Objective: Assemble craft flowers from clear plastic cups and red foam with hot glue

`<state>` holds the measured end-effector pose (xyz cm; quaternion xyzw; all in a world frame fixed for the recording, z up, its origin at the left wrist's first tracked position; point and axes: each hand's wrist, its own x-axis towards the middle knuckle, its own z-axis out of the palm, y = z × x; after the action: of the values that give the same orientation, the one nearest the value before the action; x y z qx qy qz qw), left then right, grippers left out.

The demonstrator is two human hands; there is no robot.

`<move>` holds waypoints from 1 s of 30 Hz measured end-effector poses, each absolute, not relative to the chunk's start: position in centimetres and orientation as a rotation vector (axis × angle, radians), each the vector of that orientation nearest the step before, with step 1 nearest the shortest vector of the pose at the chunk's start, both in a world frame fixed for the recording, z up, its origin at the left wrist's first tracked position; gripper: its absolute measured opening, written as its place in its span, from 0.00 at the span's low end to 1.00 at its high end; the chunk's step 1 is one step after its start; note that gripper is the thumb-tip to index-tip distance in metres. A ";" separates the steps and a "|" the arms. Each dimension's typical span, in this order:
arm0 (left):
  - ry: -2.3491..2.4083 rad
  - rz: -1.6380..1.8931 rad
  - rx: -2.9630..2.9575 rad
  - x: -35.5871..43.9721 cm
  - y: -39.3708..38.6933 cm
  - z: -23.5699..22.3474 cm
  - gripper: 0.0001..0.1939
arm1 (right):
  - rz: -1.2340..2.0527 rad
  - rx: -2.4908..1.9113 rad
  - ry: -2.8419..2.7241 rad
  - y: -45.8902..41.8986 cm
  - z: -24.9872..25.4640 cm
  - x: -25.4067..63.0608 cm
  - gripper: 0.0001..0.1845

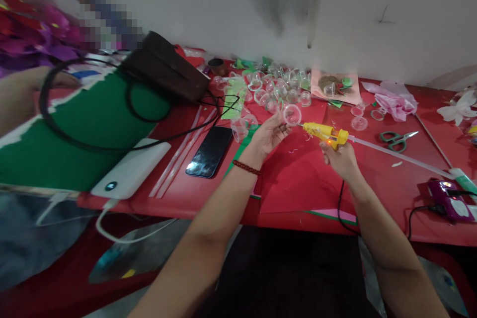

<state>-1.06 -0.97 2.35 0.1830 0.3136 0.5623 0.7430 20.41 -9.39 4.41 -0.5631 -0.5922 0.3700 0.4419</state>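
Observation:
My left hand [269, 134] pinches a small clear plastic cup [291, 115] and holds it up over the red table [372, 189]. My right hand [340, 158] grips a yellow glue gun [325, 133], a lit orange lamp on its body. The gun's nozzle points left and sits right beside the cup's rim. A long clear glue stick [398, 156] runs out of the gun's back toward the right. A black cord [340, 208] drops from the gun over the table's front edge.
Several clear cups [276, 87] are piled by the wall. Green-handled scissors [397, 139], a pink plastic bag [391, 99], a purple device [449, 201], a black phone [209, 151], a white power bank [130, 169], a brown pouch [164, 67] and green sheet [82, 124] lie around.

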 end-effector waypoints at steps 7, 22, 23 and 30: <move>0.694 1.231 0.393 -1.2 -0.8 2.2 0.04 | 0.910 -1.430 -1.441 -9.4 4.3 20.4 0.30; 0.703 1.206 0.450 -1.1 -1.2 2.4 0.06 | 0.832 -1.452 -1.430 -8.9 3.6 21.3 0.30; 0.705 1.207 0.447 -1.1 -1.2 2.4 0.06 | 0.831 -1.453 -1.431 -8.9 3.6 21.3 0.30; 0.700 1.235 0.410 -1.2 -1.1 2.4 0.06 | 0.855 -1.460 -1.463 -9.1 3.9 21.0 0.27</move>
<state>-1.17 -1.10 2.44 0.1869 0.3192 0.5627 0.7393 21.01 -9.15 3.89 -0.5870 -0.5882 0.3438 0.4374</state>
